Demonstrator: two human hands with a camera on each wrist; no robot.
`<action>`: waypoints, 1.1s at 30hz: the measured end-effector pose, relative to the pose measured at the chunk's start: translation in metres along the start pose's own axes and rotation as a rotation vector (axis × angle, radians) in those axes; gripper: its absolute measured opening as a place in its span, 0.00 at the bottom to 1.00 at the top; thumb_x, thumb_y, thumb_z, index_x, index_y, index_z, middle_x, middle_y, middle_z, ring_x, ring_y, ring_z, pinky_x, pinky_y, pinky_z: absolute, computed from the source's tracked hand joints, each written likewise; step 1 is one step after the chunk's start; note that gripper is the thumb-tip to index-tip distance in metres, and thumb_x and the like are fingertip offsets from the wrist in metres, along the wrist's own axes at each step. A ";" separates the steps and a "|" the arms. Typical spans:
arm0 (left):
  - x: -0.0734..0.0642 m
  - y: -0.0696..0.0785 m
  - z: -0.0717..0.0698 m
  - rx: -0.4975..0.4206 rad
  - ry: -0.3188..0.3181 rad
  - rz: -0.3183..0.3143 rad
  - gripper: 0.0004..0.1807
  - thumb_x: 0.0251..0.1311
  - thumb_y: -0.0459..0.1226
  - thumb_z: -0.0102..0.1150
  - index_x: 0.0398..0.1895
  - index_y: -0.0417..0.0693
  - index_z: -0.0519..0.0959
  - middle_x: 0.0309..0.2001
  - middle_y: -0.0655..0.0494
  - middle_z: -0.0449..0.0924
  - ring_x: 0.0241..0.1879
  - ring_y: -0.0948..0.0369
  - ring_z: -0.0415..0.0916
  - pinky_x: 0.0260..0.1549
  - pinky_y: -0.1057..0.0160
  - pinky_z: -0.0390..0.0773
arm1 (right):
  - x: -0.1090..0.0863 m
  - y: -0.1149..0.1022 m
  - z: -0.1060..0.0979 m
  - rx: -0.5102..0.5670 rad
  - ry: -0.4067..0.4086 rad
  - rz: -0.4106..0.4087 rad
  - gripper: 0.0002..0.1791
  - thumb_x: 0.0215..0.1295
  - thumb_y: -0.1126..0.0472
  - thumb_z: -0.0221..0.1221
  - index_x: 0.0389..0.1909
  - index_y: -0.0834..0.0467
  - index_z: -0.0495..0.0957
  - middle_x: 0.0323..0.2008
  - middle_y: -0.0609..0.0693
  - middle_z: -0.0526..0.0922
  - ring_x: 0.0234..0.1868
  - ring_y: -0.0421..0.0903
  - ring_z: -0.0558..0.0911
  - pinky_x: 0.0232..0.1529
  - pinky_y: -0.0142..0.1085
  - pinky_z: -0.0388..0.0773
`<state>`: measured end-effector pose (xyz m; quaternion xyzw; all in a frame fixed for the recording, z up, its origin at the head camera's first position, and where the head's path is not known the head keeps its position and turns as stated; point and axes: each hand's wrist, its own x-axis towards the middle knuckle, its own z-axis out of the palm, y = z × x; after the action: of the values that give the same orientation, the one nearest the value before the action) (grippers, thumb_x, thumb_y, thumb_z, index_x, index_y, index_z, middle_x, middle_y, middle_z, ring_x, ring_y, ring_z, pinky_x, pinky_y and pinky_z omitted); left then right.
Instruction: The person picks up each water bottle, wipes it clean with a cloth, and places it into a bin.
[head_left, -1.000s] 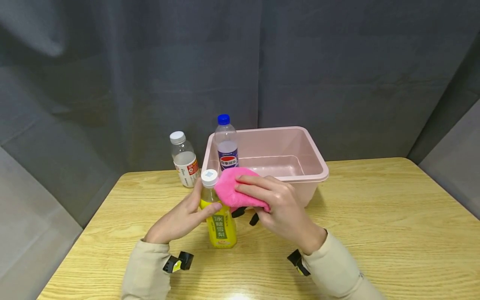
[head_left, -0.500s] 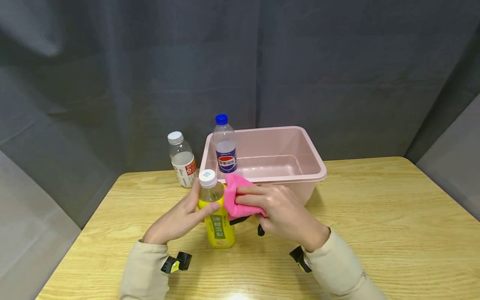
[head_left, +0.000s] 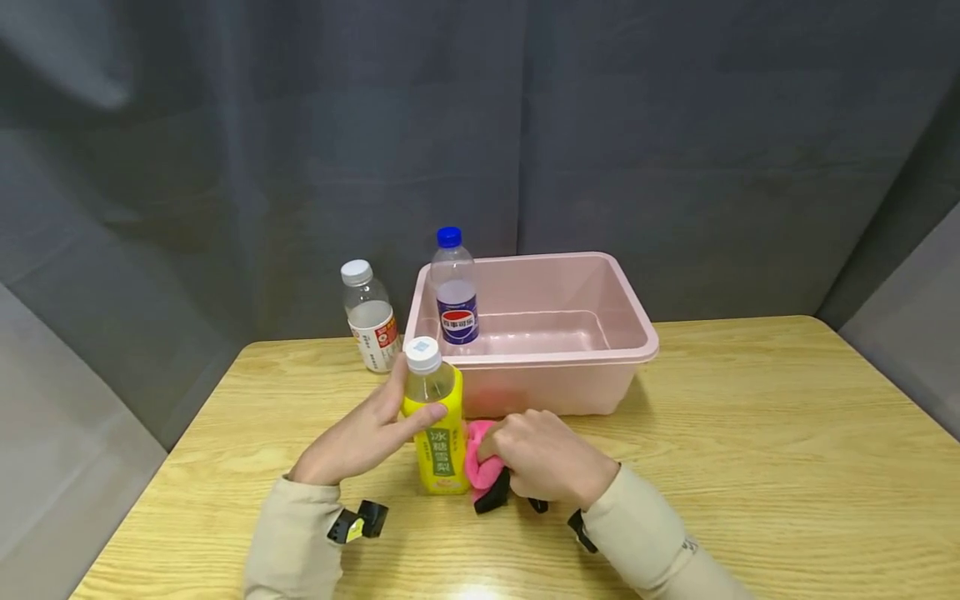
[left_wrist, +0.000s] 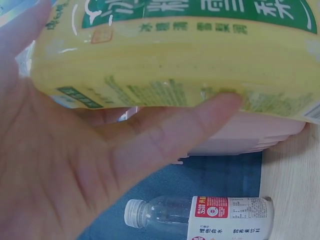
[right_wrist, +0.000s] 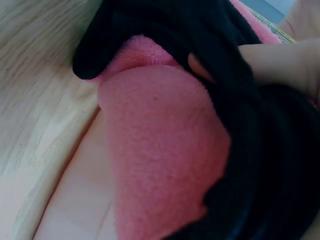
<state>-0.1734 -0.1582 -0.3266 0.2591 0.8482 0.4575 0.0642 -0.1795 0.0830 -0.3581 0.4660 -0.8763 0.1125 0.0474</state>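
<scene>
Tabletop of pale yellow wood grain (head_left: 765,467) bears a pale-pink rectangular plastic basin (head_left: 558,387). Near its front-left corner, a white-capped, yellow-labelled clear plastic bottle (head_left: 440,462) stands upright, the left hand (head_left: 363,437) wrapped round it, thumb in front. The right hand (head_left: 551,454), fingers bent, grips a bunched pink-and-black fuzzy cloth (head_left: 482,458) low beside the bottle.

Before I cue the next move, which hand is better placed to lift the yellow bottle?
Probably the left hand: it holds the yellow bottle, while the right hand grips the pink cloth beside it.
</scene>
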 end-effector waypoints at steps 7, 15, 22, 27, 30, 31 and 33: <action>-0.001 0.000 -0.001 0.004 -0.007 -0.015 0.48 0.75 0.50 0.51 0.82 0.53 0.30 0.81 0.42 0.40 0.76 0.41 0.48 0.69 0.33 0.56 | -0.003 0.000 -0.012 0.042 0.069 0.000 0.24 0.45 0.81 0.60 0.35 0.50 0.89 0.37 0.39 0.87 0.37 0.39 0.85 0.32 0.34 0.82; 0.000 0.000 -0.002 0.000 -0.009 -0.029 0.49 0.75 0.51 0.51 0.82 0.54 0.29 0.81 0.43 0.40 0.76 0.41 0.50 0.68 0.33 0.58 | -0.010 -0.005 -0.041 0.051 0.436 -0.054 0.30 0.40 0.84 0.57 0.43 0.56 0.88 0.44 0.46 0.88 0.43 0.45 0.87 0.42 0.40 0.85; 0.000 0.000 -0.001 0.019 0.009 0.014 0.49 0.75 0.51 0.52 0.82 0.55 0.30 0.82 0.47 0.34 0.77 0.44 0.45 0.70 0.36 0.56 | -0.007 -0.008 -0.044 0.104 0.732 -0.133 0.26 0.47 0.82 0.65 0.49 0.63 0.86 0.50 0.55 0.87 0.53 0.55 0.85 0.55 0.49 0.81; -0.001 0.002 -0.001 0.015 0.012 -0.010 0.50 0.74 0.52 0.53 0.82 0.55 0.29 0.82 0.49 0.34 0.78 0.46 0.45 0.71 0.37 0.56 | -0.007 -0.008 -0.044 0.098 0.729 -0.137 0.26 0.48 0.83 0.63 0.50 0.62 0.86 0.51 0.55 0.86 0.53 0.55 0.85 0.55 0.50 0.81; -0.001 0.001 -0.001 0.011 0.013 -0.016 0.50 0.74 0.52 0.53 0.82 0.56 0.29 0.82 0.49 0.35 0.78 0.46 0.45 0.71 0.37 0.55 | -0.008 -0.008 -0.044 0.079 0.670 -0.104 0.30 0.44 0.85 0.58 0.49 0.61 0.87 0.51 0.53 0.87 0.52 0.54 0.85 0.52 0.49 0.83; -0.001 0.001 -0.001 0.008 0.010 -0.014 0.49 0.74 0.52 0.53 0.82 0.56 0.29 0.82 0.48 0.36 0.77 0.46 0.46 0.71 0.37 0.55 | -0.009 -0.008 -0.044 0.066 0.640 -0.090 0.31 0.43 0.85 0.57 0.48 0.60 0.88 0.50 0.53 0.87 0.51 0.53 0.86 0.51 0.48 0.83; -0.001 0.001 -0.002 0.006 0.006 -0.014 0.48 0.75 0.51 0.52 0.82 0.55 0.30 0.81 0.46 0.38 0.77 0.45 0.47 0.70 0.36 0.55 | -0.009 -0.007 -0.044 0.038 0.572 -0.066 0.32 0.41 0.85 0.56 0.47 0.59 0.88 0.50 0.51 0.87 0.50 0.52 0.86 0.50 0.47 0.84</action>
<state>-0.1728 -0.1594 -0.3248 0.2521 0.8514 0.4554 0.0641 -0.1695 0.0968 -0.3164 0.4445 -0.8093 0.2542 0.2876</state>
